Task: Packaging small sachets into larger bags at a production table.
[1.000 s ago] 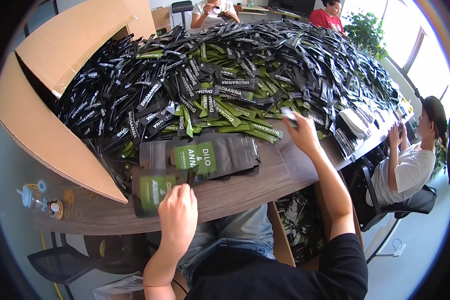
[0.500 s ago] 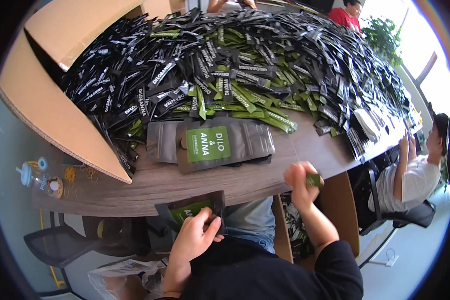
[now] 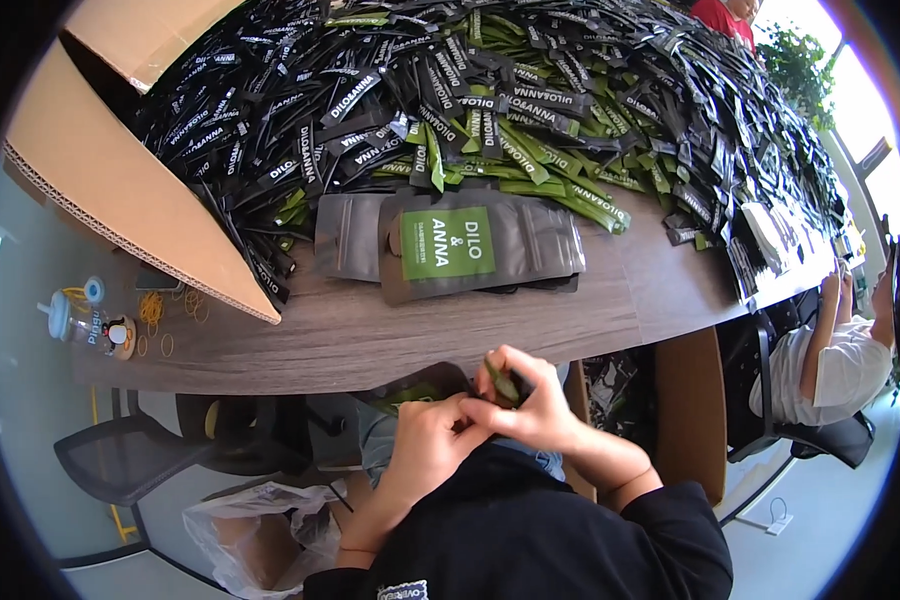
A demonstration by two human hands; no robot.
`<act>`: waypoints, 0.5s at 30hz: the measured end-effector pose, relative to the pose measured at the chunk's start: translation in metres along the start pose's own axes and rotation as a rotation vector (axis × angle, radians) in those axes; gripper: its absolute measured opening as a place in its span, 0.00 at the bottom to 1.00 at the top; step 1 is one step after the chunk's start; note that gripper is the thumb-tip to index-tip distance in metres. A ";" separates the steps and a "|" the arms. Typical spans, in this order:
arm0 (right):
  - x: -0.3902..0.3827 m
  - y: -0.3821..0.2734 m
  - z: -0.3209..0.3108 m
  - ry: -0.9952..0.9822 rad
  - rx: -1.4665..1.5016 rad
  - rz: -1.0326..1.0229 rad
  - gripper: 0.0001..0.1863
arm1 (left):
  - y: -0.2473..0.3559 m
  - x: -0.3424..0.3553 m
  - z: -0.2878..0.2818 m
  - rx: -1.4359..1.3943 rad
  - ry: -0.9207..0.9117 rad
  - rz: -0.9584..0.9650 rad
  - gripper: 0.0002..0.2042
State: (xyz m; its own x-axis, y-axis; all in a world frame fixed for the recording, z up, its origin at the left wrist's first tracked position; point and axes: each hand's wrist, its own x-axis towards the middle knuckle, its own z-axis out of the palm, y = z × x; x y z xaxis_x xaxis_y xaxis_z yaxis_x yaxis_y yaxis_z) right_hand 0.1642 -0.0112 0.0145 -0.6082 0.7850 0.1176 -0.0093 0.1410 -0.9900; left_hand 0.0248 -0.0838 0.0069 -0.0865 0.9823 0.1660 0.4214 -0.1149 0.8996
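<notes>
While a heap of black and green sachets covers the far part of the table, a carton borders it on the left, one long flap reaching over the near wood. Below the table edge on the right stands a box with dark packets inside, and beyond it sits a co-worker in a white top. A chair and a clear plastic bag are at the lower left. Flat pouches overlap near the heap, a green label on the top one. Over the lap, the left hand is clamped on a dark pouch, and the right hand, touching it, pinches a green sachet, partly hidden by fingers; whether its lower end enters the pouch I cannot tell. Far left are a cup and, beside it, yellow rubber bands.
</notes>
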 end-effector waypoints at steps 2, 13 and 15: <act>0.005 0.001 -0.011 -0.081 0.220 0.153 0.11 | 0.010 0.005 -0.006 0.048 -0.099 0.029 0.13; -0.004 -0.005 0.000 -0.042 -0.150 -0.016 0.12 | -0.001 -0.005 0.001 0.372 0.118 0.373 0.09; -0.001 0.002 -0.006 0.057 -0.440 -0.331 0.13 | 0.001 -0.008 -0.002 0.415 0.130 0.418 0.08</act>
State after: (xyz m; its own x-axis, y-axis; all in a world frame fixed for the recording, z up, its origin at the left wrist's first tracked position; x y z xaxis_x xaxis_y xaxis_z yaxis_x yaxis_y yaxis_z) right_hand 0.1693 -0.0081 0.0133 -0.5851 0.6859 0.4327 0.1471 0.6145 -0.7751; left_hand 0.0240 -0.0920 0.0069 0.0640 0.8375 0.5427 0.7584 -0.3943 0.5190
